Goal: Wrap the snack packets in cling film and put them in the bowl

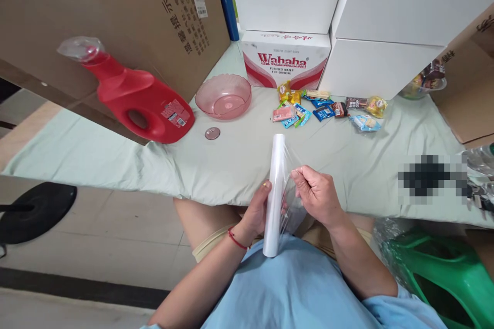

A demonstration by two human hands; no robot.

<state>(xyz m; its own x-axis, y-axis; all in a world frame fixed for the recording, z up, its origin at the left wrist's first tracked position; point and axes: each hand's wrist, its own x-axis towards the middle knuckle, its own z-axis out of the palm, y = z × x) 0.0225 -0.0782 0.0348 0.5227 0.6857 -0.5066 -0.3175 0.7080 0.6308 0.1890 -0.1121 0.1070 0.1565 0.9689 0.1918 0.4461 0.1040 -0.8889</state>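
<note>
My left hand (259, 208) is wrapped around a white roll of cling film (275, 195), which stands nearly lengthwise over the table's front edge, its lower end by my blue shirt. A sheet of clear film (290, 185) stretches off the roll's right side. My right hand (317, 193) is closed, pinching the loose edge of that sheet between thumb and fingers. Beyond the roll lie several small wrapped snacks (324, 110). To the left a pink scalloped bowl (224, 97) sits on the cloth, with a small round flat disc (212, 133) in front of it.
A large red detergent bottle (142, 97) leans by a cardboard box (116, 5) at left. White boxes and a Wahaha carton (285, 61) line the back. A clear tub of snacks (426, 82) is at back right. A green plastic stool (443, 272) stands at lower right.
</note>
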